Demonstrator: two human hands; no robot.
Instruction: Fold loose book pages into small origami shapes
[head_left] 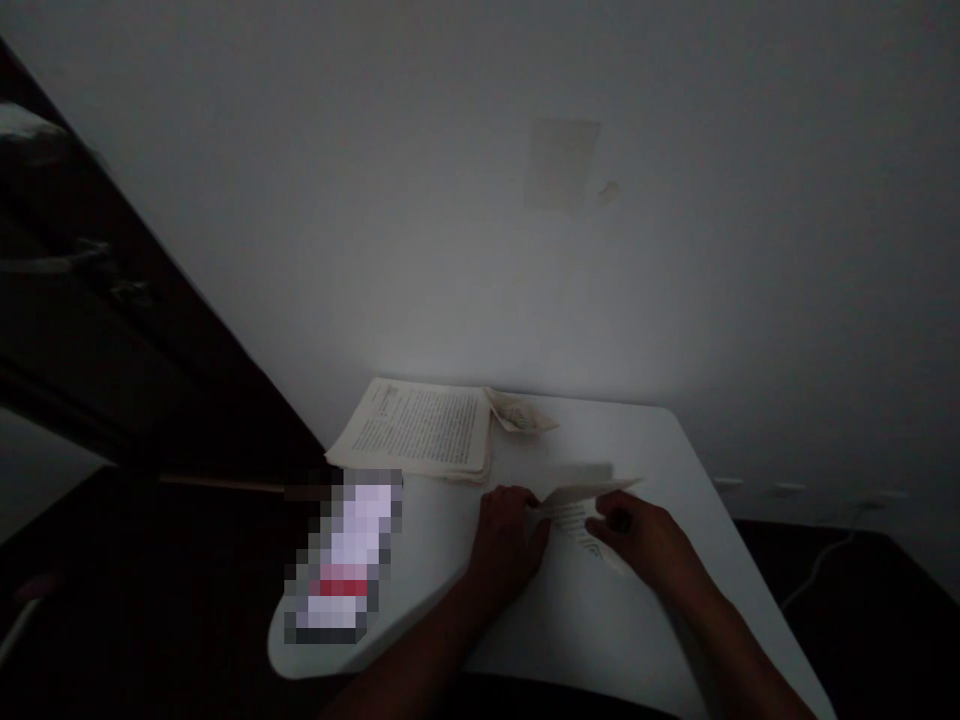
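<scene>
A printed sheet of paper, partly folded with one flap raised, lies on the white table between my hands. My left hand pinches its left corner between thumb and fingers. On the right side, my right hand has its thumb and fingers curled closed at the sheet's edge. Beyond my hands, a folded paper piece stands beside a stack of printed pages at the table's back.
A phone with a pixelated screen lies on the left of the white table. The table's back edge meets a pale wall. At left is a dark door with a handle; a white cable hangs at right.
</scene>
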